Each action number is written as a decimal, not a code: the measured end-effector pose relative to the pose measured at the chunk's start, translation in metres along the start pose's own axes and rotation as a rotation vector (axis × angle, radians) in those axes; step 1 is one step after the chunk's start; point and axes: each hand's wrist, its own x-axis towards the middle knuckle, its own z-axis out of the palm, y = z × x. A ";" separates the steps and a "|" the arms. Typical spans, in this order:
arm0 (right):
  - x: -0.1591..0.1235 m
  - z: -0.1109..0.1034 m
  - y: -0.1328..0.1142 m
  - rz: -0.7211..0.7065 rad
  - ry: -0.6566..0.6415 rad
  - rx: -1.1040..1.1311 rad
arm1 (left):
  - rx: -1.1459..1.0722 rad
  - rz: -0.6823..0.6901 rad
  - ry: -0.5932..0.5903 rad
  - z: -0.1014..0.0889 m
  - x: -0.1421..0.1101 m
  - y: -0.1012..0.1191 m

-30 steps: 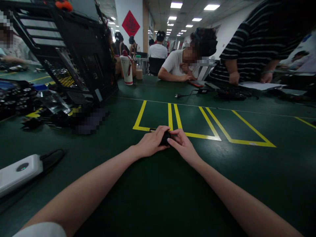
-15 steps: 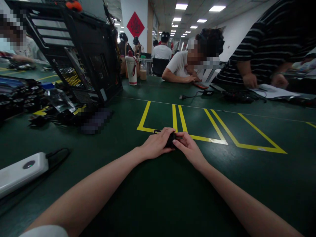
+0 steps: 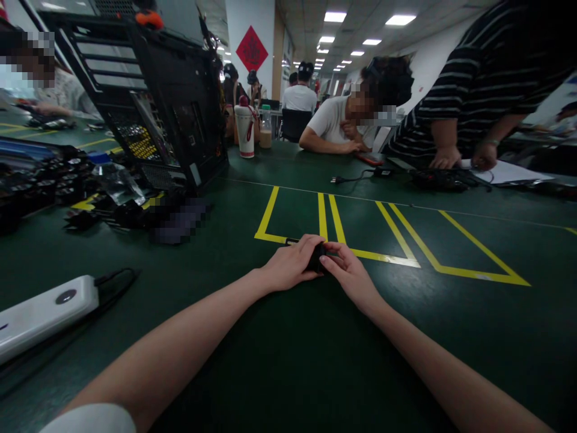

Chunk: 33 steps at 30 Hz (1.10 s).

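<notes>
A small black object (image 3: 317, 257) sits between my hands on the dark green table, mostly covered by fingers, so its kind does not show. My left hand (image 3: 291, 264) is wrapped over it from the left, thumb along its near side. From the right, my right hand (image 3: 349, 269) presses its thumb and fingertips against the object's right end. A thin dark loop or frame (image 3: 291, 242) pokes out beyond my left hand's knuckles; whether it belongs to the object I cannot tell.
Yellow tape outlines (image 3: 387, 258) mark the table beyond my hands. At left stand a black computer case (image 3: 180, 120), a plastic bottle (image 3: 117, 180) and a white device with a lens (image 3: 54, 307). A plug cable (image 3: 356, 178) lies farther back. Two people are across the table.
The whole view has shifted slightly, scenery moving right. My hands keep the same grip on the black object. Across the table, the striped-sleeved person's hands have moved over the paper.
</notes>
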 end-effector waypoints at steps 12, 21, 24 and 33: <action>-0.006 0.001 -0.003 -0.046 -0.028 0.012 | 0.011 -0.011 -0.016 0.000 0.000 0.001; 0.000 0.000 -0.002 0.003 0.004 0.008 | -0.004 0.003 0.004 0.001 0.001 0.000; -0.002 0.000 -0.002 -0.016 -0.031 0.037 | 0.004 0.001 0.003 0.001 0.000 0.000; -0.004 0.000 -0.001 -0.043 -0.003 0.067 | -0.004 0.003 0.004 0.000 0.000 0.000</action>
